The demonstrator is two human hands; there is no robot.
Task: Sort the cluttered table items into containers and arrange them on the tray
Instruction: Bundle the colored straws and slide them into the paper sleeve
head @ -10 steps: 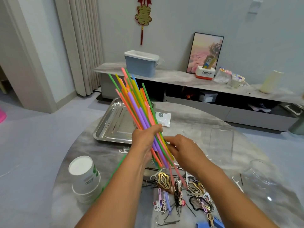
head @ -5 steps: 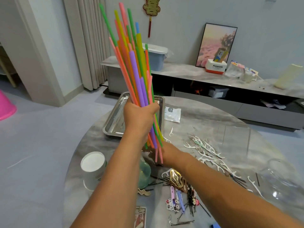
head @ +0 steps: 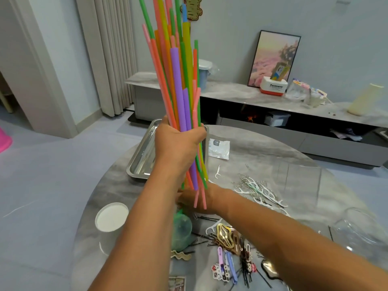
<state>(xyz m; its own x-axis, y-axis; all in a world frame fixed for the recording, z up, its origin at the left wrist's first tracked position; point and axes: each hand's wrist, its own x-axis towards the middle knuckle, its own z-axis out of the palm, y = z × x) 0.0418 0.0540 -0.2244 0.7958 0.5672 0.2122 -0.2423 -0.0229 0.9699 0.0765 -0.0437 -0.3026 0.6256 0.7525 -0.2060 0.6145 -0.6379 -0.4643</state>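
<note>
Left hand (head: 178,147) gripped straw bundle (head: 181,97) upright; right hand (head: 194,201) beneath, grip unclear. Uneven ends: loose straws could slip onto worktop (head: 262,164).

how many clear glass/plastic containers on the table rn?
2: a tall clear container on the far right part of the table, beyond the floss picks, and a round clear jar at the right edge. More could sit out of frame.
</note>
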